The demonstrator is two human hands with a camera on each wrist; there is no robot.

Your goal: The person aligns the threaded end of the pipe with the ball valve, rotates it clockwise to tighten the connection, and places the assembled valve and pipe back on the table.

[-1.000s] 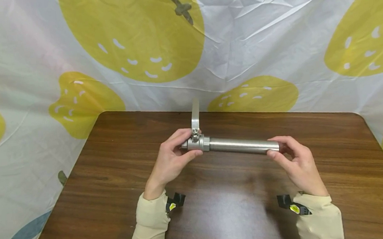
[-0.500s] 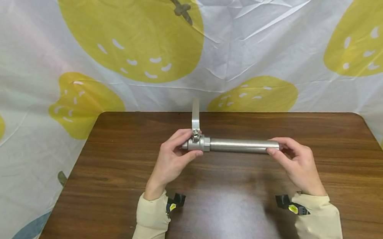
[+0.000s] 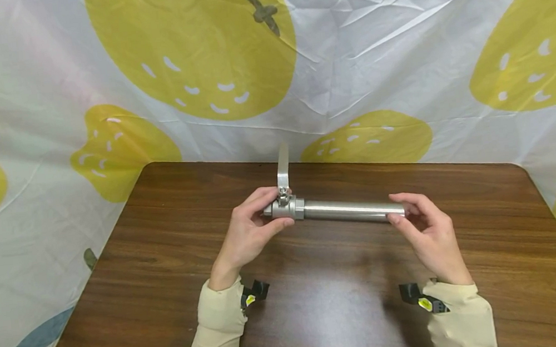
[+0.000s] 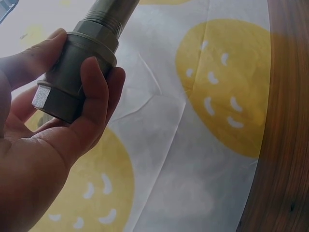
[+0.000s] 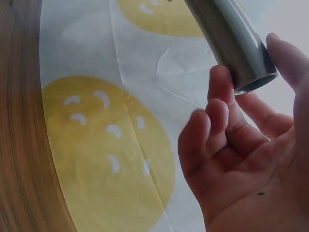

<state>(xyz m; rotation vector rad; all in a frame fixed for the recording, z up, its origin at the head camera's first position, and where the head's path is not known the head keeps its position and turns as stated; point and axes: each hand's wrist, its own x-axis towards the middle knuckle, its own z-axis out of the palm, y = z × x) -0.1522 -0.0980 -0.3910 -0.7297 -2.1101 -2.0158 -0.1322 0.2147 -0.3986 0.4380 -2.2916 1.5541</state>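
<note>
A steel ball valve (image 3: 283,209) with a long flat lever handle (image 3: 283,164) is held above the table by my left hand (image 3: 245,232), thumb on the near side and fingers behind. Joined to its right side is a smooth steel pipe (image 3: 347,210); some thread (image 4: 104,21) shows at the joint in the left wrist view. My right hand (image 3: 432,237) pinches the pipe's free end between thumb and fingers. In the right wrist view the open end (image 5: 256,84) of the pipe points toward the palm, and two fingers curl apart from it.
The brown wooden table (image 3: 134,299) lies under both hands. A white cloth (image 3: 326,51) with yellow fruit prints hangs behind its far edge and along the sides. Black cameras (image 3: 256,293) are strapped at both wrists over beige sleeves.
The right hand's fingers have shifted at the pipe end, the index finger now raised a little higher. The valve, its lever and the left hand have stayed almost still.
</note>
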